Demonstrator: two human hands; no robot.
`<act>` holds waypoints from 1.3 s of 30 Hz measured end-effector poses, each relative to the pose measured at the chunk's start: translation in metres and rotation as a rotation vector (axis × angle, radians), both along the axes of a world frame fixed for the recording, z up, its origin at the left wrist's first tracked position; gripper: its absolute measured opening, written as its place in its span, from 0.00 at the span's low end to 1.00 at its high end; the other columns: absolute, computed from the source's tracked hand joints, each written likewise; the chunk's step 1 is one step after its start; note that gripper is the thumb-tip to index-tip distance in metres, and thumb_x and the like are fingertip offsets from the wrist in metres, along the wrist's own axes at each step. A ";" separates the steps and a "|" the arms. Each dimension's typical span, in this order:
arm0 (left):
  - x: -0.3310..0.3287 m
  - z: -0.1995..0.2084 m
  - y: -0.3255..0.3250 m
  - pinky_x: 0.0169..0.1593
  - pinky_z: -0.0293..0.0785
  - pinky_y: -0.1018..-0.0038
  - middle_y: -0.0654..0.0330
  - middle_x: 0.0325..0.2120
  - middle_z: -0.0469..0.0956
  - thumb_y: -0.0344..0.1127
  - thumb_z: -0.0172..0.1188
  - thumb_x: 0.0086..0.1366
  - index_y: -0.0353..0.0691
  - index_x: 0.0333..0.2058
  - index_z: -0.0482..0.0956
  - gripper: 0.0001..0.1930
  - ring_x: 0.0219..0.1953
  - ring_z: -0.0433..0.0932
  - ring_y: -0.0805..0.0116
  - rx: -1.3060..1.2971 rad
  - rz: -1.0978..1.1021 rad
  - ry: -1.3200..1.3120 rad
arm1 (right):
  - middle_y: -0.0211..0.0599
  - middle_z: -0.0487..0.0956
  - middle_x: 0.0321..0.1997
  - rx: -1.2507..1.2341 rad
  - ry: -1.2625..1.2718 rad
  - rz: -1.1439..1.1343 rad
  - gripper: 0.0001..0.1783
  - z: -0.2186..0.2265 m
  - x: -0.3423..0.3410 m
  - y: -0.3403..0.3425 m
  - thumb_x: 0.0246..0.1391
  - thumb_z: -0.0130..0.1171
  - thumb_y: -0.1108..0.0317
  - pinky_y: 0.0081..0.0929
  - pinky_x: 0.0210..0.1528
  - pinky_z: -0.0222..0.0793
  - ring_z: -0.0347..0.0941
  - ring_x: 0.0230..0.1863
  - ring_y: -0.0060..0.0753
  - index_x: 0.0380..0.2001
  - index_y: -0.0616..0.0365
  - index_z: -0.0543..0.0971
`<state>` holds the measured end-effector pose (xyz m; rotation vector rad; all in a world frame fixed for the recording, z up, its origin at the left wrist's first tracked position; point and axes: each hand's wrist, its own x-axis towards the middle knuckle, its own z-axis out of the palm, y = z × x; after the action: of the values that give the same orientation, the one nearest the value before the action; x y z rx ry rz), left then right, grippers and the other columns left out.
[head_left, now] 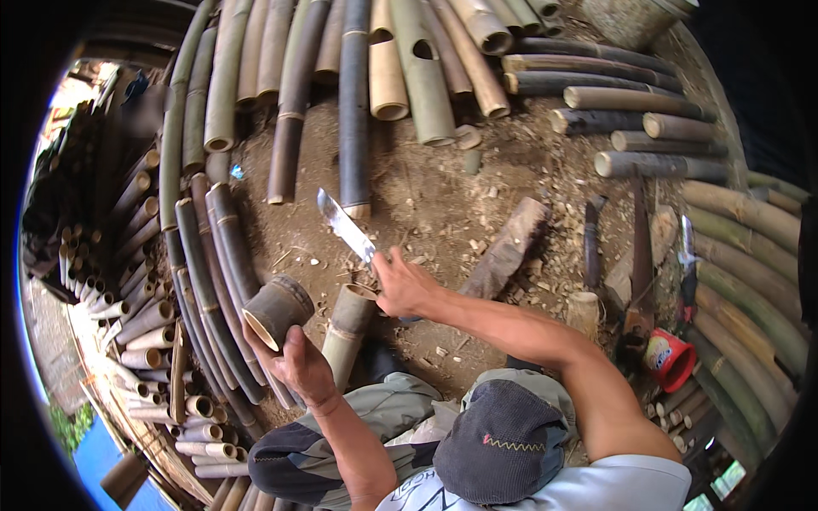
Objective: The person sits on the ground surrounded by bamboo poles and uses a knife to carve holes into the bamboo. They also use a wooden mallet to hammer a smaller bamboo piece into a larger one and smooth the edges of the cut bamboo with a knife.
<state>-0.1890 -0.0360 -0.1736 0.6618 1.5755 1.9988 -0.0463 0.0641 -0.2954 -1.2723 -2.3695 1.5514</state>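
Note:
My left hand (300, 364) grips a short, dark, hollow bamboo section (279, 310), its open end turned toward me. My right hand (404, 286) is closed around the handle of a large knife (345, 226) whose shiny blade points up and to the left over the dirt. Between the two hands an upright pale bamboo piece (349, 325) stands on the ground, just below the knife hand. My knees in grey trousers and a dark cap (504, 443) show at the lower edge.
Long bamboo poles (354, 94) lie side by side along the far edge, with more stacked at left (217, 255) and right (750, 298). A wooden block (509, 247), saws and blades (641, 255) and a red cup (670, 359) lie on the dirt at right.

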 end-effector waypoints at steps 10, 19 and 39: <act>0.154 -0.089 0.062 0.60 0.70 0.63 0.52 0.54 0.71 0.31 0.75 0.47 0.38 0.62 0.64 0.43 0.57 0.72 0.59 -0.420 -0.730 0.165 | 0.36 0.76 0.35 -0.243 0.372 -0.920 0.27 0.052 0.279 -0.075 0.57 0.51 0.69 0.28 0.29 0.70 0.73 0.31 0.26 0.60 0.66 0.65; 0.210 -0.151 0.065 0.62 0.69 0.63 0.49 0.55 0.71 0.34 0.78 0.46 0.35 0.60 0.67 0.42 0.58 0.72 0.54 -0.453 -0.872 0.634 | 0.49 0.78 0.34 0.084 0.145 -0.861 0.21 0.004 0.257 -0.066 0.64 0.57 0.60 0.40 0.37 0.75 0.79 0.33 0.48 0.52 0.64 0.69; 0.204 -0.153 0.076 0.57 0.76 0.66 0.52 0.52 0.73 0.35 0.80 0.49 0.34 0.59 0.65 0.42 0.53 0.76 0.62 -0.528 -0.937 0.480 | 0.49 0.80 0.32 0.426 0.300 -0.808 0.18 0.013 0.250 -0.036 0.61 0.60 0.64 0.36 0.28 0.79 0.82 0.27 0.47 0.46 0.65 0.70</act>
<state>0.0147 0.0398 -0.3266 1.3808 1.5103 0.7376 0.2035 0.0282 -0.2824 -1.4742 -1.5583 0.8545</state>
